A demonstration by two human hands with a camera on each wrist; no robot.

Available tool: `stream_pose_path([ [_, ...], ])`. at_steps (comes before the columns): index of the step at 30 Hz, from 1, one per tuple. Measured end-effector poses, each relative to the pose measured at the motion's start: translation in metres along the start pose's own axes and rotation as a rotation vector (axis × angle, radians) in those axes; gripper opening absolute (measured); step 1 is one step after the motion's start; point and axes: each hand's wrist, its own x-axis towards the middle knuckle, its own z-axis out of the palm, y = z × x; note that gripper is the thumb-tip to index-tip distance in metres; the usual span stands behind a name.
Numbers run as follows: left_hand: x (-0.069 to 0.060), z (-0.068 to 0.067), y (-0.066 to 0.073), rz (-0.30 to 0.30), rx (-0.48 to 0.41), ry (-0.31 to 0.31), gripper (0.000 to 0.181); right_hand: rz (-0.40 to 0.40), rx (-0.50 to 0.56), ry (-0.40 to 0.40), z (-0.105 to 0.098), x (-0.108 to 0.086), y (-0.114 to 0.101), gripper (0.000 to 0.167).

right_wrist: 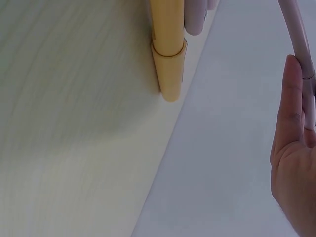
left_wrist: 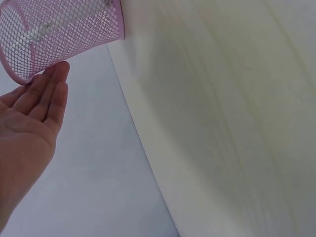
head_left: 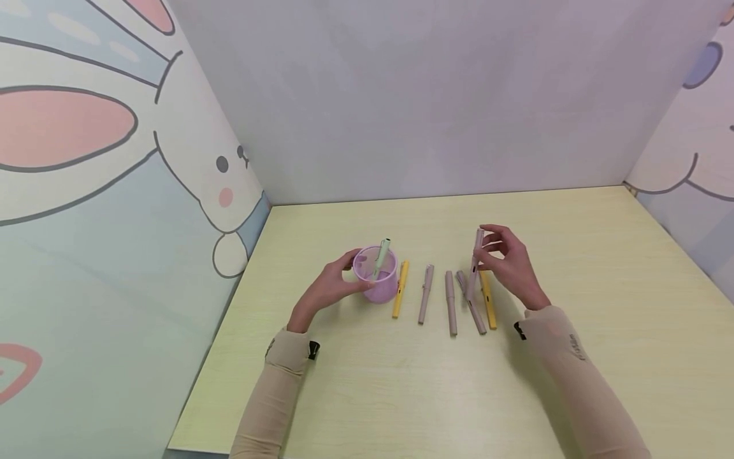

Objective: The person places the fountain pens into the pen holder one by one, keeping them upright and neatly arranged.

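Note:
In the head view, my left hand [head_left: 328,288] holds a pink mesh pen cup [head_left: 381,294] with the thumb at its near side and fingers round the far side. The cup stands on the table, and a pale green pen [head_left: 381,256] leans inside it. The left wrist view shows fingers touching the mesh of the cup [left_wrist: 91,30]. Over the right end of a row of pens, my right hand [head_left: 512,264] pinches a pale mauve pen [head_left: 473,280] upright between thumb and fingers. Its lower end overlaps another mauve pen [head_left: 475,313] in view; whether they touch I cannot tell.
On the pale wooden table [head_left: 367,395] lie a yellow pen [head_left: 401,291] beside the cup, two mauve pens, one [head_left: 426,294] left of the other [head_left: 451,305], and a second yellow pen [head_left: 489,306] below my right hand. A grey wall [head_left: 436,115] borders the far edge.

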Motion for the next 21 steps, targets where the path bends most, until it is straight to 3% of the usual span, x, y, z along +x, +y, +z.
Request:
stream_pose_path([
  [10, -0.001, 0.000, -0.001, -0.003, 0.000, 0.005, 0.081, -0.049, 0.078, -0.019, 0.014, 0.002, -0.014, 0.053],
  [15, 0.000, 0.000, -0.002, 0.005, -0.002, 0.006, 0.081, -0.075, 0.090, -0.023, 0.021, -0.002, -0.036, 0.050],
  [21, 0.000, 0.000, -0.001, 0.009, -0.007, -0.002, 0.082, -0.086, 0.097, -0.019, 0.026, -0.001, -0.038, 0.049],
])
